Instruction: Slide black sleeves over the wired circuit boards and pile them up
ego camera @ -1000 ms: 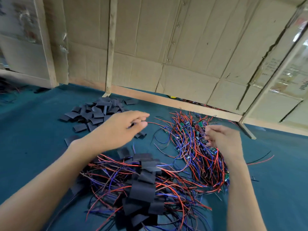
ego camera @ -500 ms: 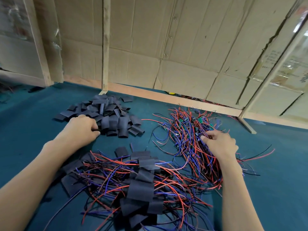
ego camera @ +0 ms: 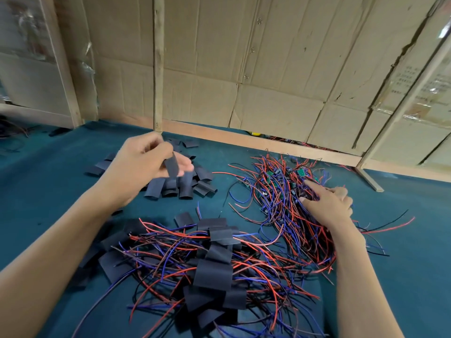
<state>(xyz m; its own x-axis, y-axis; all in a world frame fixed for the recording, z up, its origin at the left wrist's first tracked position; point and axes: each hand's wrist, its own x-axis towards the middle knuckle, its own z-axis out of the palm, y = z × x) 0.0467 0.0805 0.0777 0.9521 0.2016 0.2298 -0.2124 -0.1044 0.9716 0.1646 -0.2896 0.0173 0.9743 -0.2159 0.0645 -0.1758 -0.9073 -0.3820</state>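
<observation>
Mid-batch. Sleeved pile sits near edge of worktop, roughly matching the bare boards left. Left hand pinches 1 sleeve above the sleeve stock. Right hand, fingers extended, digs into the boards; no grip visible yet.

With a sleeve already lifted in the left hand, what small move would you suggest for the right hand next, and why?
Probably the right hand should pinch one wired circuit board out of the unsleeved tangle and lift it clear. The left hand already holds a black sleeve above the sleeve pile, while the right hand's fingers only rest in the wires, gripping nothing that I can see.
</observation>
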